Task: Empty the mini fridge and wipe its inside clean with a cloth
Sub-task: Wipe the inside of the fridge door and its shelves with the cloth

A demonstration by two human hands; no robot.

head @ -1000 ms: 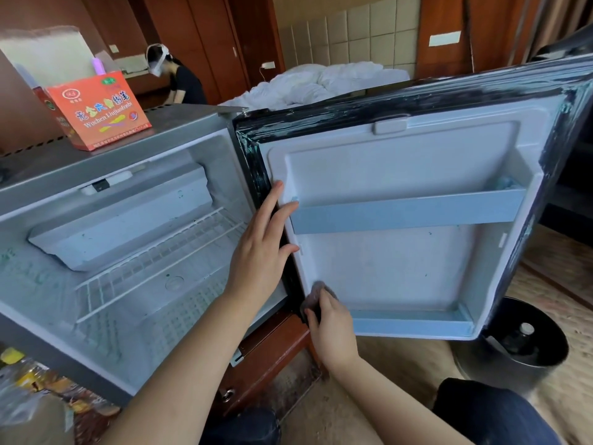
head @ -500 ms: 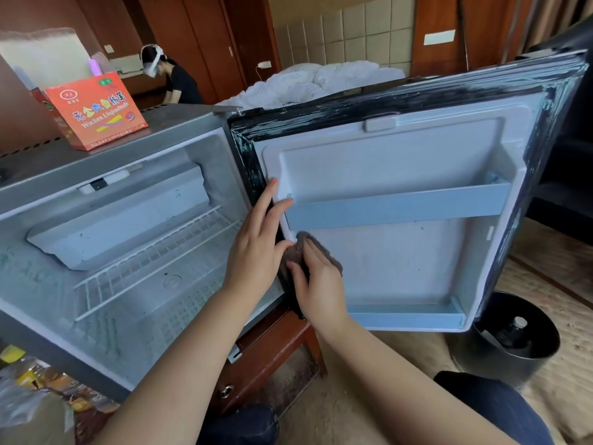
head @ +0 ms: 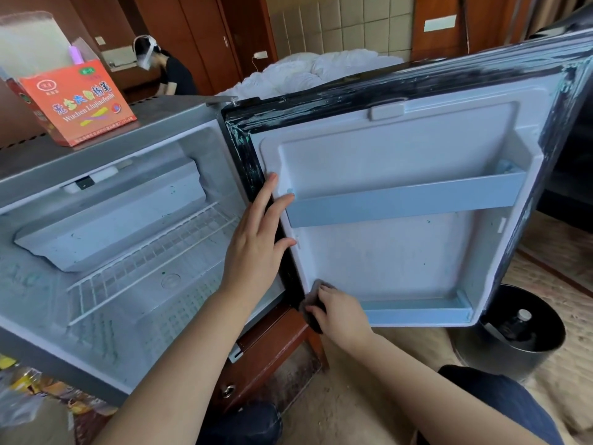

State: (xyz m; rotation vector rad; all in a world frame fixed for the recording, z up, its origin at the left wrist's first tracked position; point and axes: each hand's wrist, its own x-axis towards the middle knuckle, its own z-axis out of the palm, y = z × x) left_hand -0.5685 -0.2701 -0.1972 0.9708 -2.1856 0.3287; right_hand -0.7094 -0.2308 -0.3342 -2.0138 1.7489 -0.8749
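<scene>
- Fridge (head: 106,157) stands at left, with its opening toward the near side. The door (head: 401,261) is swung out to the right, inner face toward the camera.
- Left hand (head: 256,248) is laid flat on the door's hinge-side edge, fingers straight, nothing grasped. It is judged to brace the door so that wiping pressure does not swing it away.
- Right hand (head: 341,313) is curled round the cloth (head: 308,313), which is pressed on the door's lower left corner, against the black seal.
- Cloth is bunched. The part that shows runs roughly up-down along the door edge; the rest is hidden by the hand.
- Rail (head: 407,200) has its long axis left-right across the door.
- Wire shelf (head: 144,261) is left inside. Green specks are seen on the liner, so wiping is judged unfinished.
</scene>
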